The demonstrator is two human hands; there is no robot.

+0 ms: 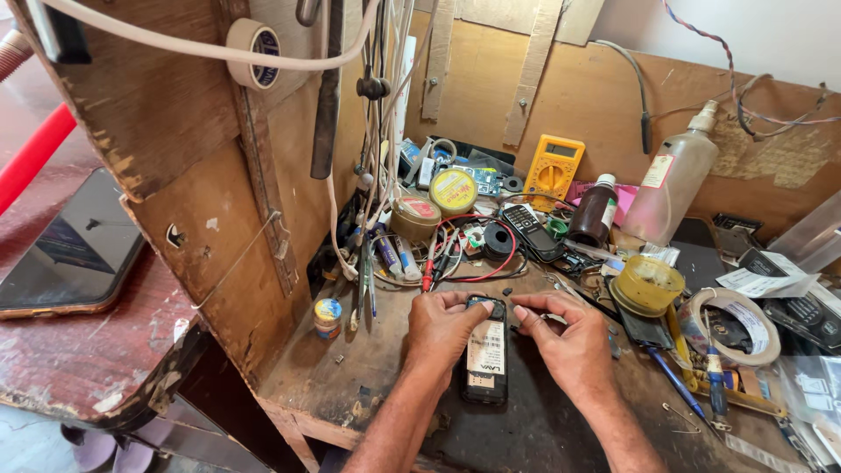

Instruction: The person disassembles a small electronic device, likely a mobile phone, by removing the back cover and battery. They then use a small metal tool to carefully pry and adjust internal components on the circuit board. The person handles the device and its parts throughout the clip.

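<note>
Two bare forearms come up from the bottom centre of the frame, ending in the left hand and the right hand. No sleeves, gloves, rings or watch show. The fingernails are short, and fine hair shows along both forearms.

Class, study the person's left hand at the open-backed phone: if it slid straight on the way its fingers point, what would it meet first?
The left hand points toward the phone top and the right hand. It would probably meet the right hand's fingertips first, though depth is hard to judge.
</note>
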